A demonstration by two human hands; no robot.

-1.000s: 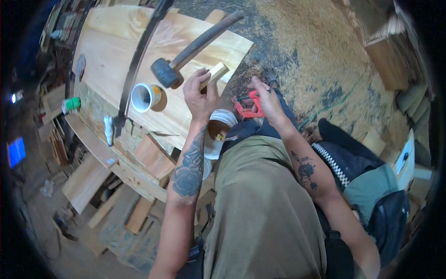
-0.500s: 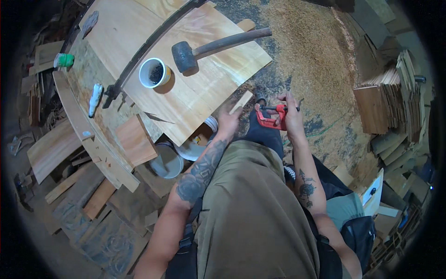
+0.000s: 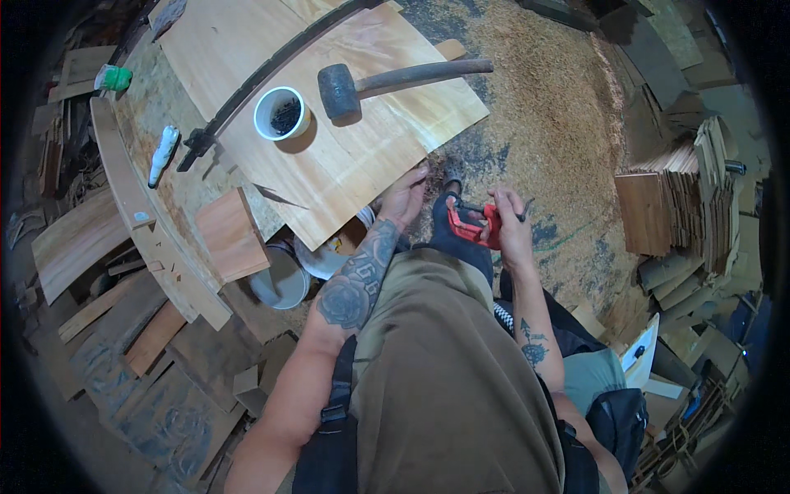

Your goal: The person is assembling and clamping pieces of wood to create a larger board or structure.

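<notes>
My right hand [image 3: 512, 226] is closed around a red C-clamp [image 3: 475, 228] with a dark screw, held in the air over my leg. At the near right edge of a pale wooden board [image 3: 370, 156], my left hand [image 3: 401, 199] is closed, its fingers partly hidden by the board. What it holds there does not show. On that board lies a black rubber mallet [image 3: 338, 92] with a wooden handle pointing right. Left of the mallet stands a white cup [image 3: 281, 114] with small dark pieces inside.
A long dark bar [image 3: 271, 72] crosses the boards. A white bottle [image 3: 164, 156] and a green-and-white container [image 3: 113, 78] stand at the left. Buckets [image 3: 281, 278] sit below the board's near edge. Sawdust [image 3: 543, 107] covers the floor; stacked wood panels [image 3: 658, 206] stand at the right.
My left hand has moved up to the board's edge, and the small wood strip it held is out of sight. My right hand still holds the clamp, slightly lower and further left.
</notes>
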